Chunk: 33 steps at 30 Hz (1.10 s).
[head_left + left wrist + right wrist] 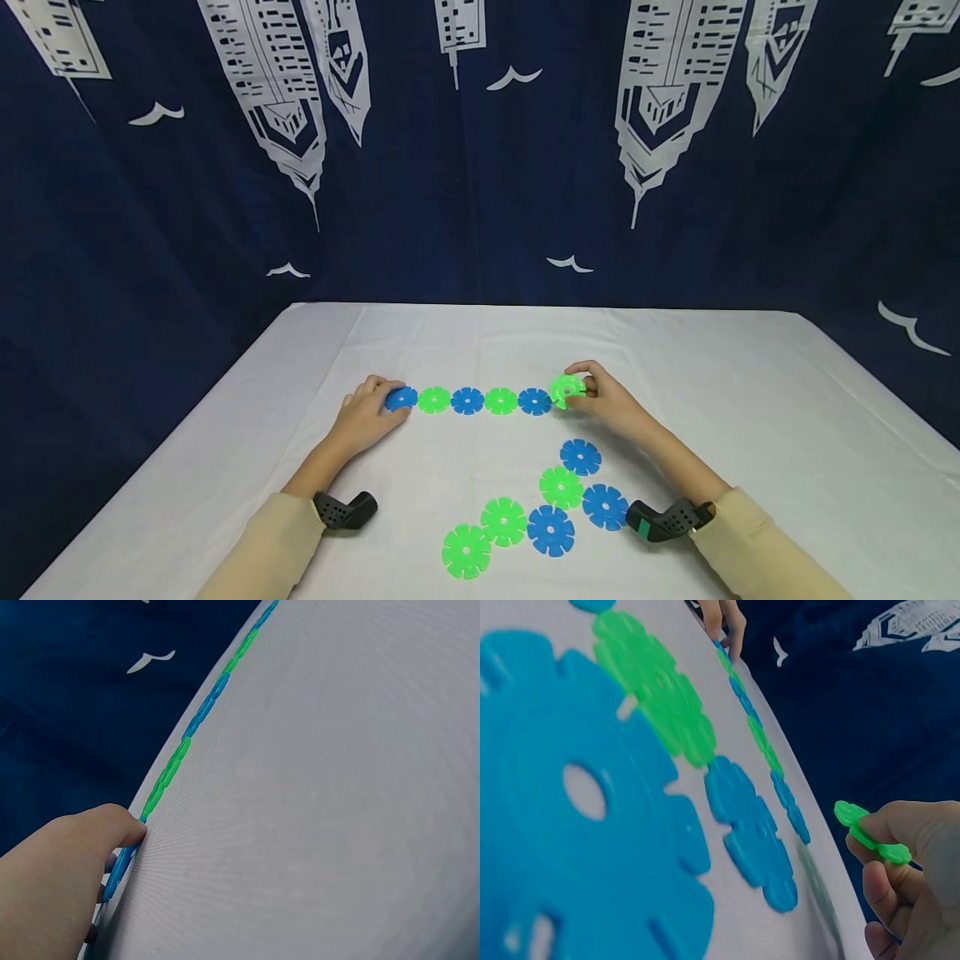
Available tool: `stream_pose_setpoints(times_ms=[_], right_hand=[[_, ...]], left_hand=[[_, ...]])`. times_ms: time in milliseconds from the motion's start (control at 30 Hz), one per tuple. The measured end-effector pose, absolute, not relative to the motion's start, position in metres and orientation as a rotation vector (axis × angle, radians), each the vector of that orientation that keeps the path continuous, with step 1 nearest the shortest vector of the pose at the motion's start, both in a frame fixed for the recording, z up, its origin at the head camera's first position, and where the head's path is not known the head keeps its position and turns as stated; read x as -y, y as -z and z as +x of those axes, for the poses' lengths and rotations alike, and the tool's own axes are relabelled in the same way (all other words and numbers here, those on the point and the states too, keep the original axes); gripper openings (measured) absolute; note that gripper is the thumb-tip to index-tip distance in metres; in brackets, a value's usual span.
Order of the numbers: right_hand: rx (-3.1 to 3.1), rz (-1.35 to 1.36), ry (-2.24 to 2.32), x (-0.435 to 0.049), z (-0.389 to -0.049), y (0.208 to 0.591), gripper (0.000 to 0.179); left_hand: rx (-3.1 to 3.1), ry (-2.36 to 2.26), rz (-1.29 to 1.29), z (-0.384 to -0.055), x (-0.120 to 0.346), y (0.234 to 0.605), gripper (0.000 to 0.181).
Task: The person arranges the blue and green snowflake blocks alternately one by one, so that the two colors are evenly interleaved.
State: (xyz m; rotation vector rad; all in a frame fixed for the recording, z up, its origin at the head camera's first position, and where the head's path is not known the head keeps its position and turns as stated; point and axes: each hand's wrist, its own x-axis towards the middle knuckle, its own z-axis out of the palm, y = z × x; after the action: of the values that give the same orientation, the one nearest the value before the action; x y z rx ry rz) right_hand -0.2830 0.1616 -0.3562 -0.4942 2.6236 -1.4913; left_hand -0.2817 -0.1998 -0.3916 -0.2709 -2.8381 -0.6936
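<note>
A row of flat, notched flower-shaped plastic discs in alternating blue and green lies across the white table. At its left end my left hand holds a blue disc by its edges, thumb on the near side and fingers on the far side. My right hand pinches a green disc between thumb and fingers at the row's right end. In the right wrist view that green disc is raised off the cloth, apart from the last blue disc of the row.
Nearer me lies a loose group of blue and green discs, among them a green disc at the front and a blue disc at the back. White cloth covers the table. A dark blue patterned curtain hangs behind.
</note>
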Motion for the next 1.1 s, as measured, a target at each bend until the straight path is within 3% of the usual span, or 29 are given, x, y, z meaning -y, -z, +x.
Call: stream_pose_setpoints(times_ms=[333, 800, 1100], right_hand=[[-2.773, -0.446, 1.402, -0.166, -0.291, 0.379, 0.041], [-3.087, -0.438, 1.071, -0.166, -0.289, 0.383, 0.037], [-2.999, -0.477, 0.992, -0.175, -0.285, 0.379, 0.049]], left_hand=[[2.843, 0.702, -0.262, -0.281, 0.199, 0.393, 0.052], [2.835, 0.704, -0.270, -0.282, 0.201, 0.392, 0.052], [2.842, 0.693, -0.273, -0.282, 0.200, 0.392, 0.052]])
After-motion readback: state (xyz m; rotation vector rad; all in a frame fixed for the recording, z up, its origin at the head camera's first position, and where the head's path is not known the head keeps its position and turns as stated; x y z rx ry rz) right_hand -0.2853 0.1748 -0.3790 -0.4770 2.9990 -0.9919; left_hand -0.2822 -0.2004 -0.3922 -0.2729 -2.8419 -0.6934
